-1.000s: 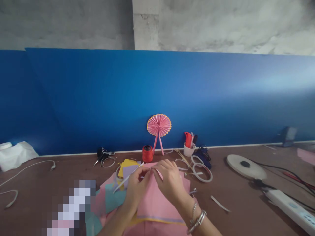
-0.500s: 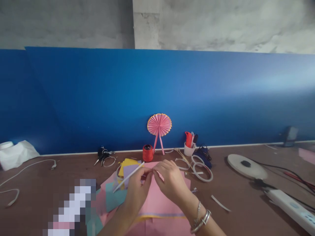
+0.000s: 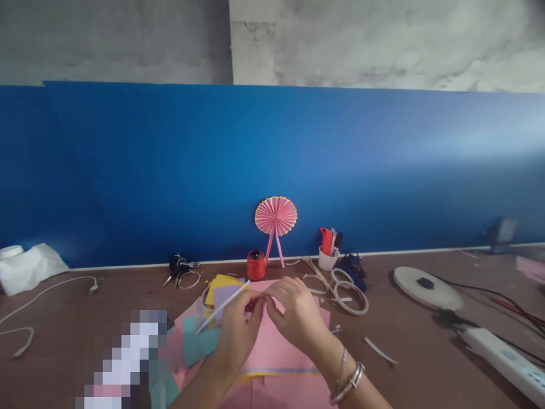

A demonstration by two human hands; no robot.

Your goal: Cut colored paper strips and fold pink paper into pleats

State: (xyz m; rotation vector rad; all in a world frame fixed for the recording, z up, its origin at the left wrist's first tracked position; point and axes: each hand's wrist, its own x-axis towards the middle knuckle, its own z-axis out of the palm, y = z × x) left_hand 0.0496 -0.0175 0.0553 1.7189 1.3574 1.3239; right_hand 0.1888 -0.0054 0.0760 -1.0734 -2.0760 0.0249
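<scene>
Over the pink paper (image 3: 281, 346), my left hand (image 3: 238, 324) and my right hand (image 3: 296, 309) meet at their fingertips. Both are closed in a pinch, and whatever sits between the fingers is too small or hidden to make out. A thin white strip (image 3: 221, 308) slants just behind my left hand, across purple paper (image 3: 225, 294) and teal paper (image 3: 198, 343); whether that hand touches it I cannot tell. Yellow paper (image 3: 219, 283) lies beyond. Along the near edge of the pink sheet run purple and yellow bands.
A pleated pink paper fan (image 3: 276, 217) leans on the blue partition (image 3: 191, 170). Near it are a red thread spool (image 3: 256, 266), a white cup of tools (image 3: 327, 260), tape rolls (image 3: 350, 298) and keys (image 3: 181, 267). A power strip (image 3: 506, 358) lies at right.
Almost nothing differs. Both hands keep the same pinch over the pink paper, with only a very slight shift of the view.
</scene>
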